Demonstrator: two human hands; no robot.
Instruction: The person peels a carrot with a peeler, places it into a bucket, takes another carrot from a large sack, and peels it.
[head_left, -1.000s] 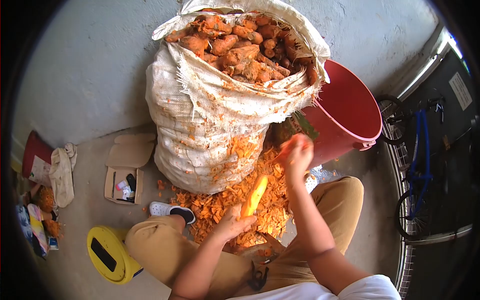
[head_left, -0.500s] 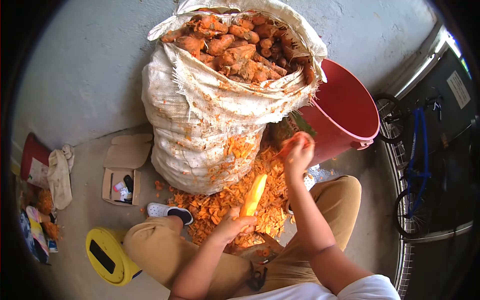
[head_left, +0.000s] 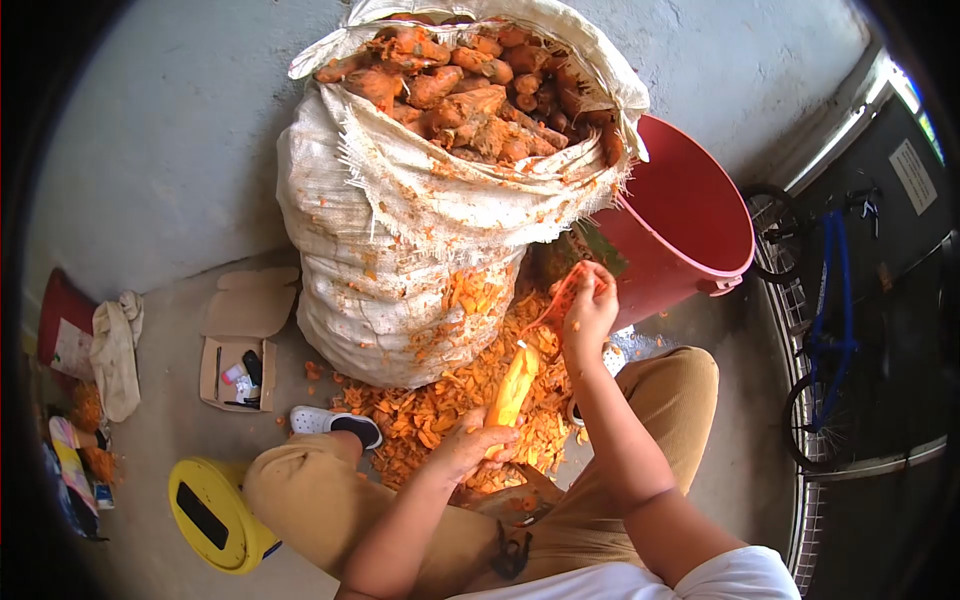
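Observation:
My left hand (head_left: 470,446) is wrapped round the lower end of a peeled yellow-orange root (head_left: 514,386), which points up and away from me. Up and to the right of the root's tip, my right hand (head_left: 590,300) pinches a red-orange mesh-like thing (head_left: 563,298) that hangs down to the left. Beneath both hands lies a heap of orange peelings (head_left: 400,425) on the floor. Behind the heap stands a white woven sack (head_left: 400,270), full of reddish-brown roots (head_left: 470,115) at its open top.
A big red bucket (head_left: 690,210) leans beside the sack. On the left are an open cardboard box (head_left: 237,385) with small items, a yellow container (head_left: 212,515), a pale cloth (head_left: 118,355) and another red bucket (head_left: 66,325). A blue bicycle (head_left: 832,320) stands at the right.
The blurred red-orange thing in my right hand now hangs stretched and shows its mesh. My left hand still holds the root, almost unmoved. The view has shifted slightly.

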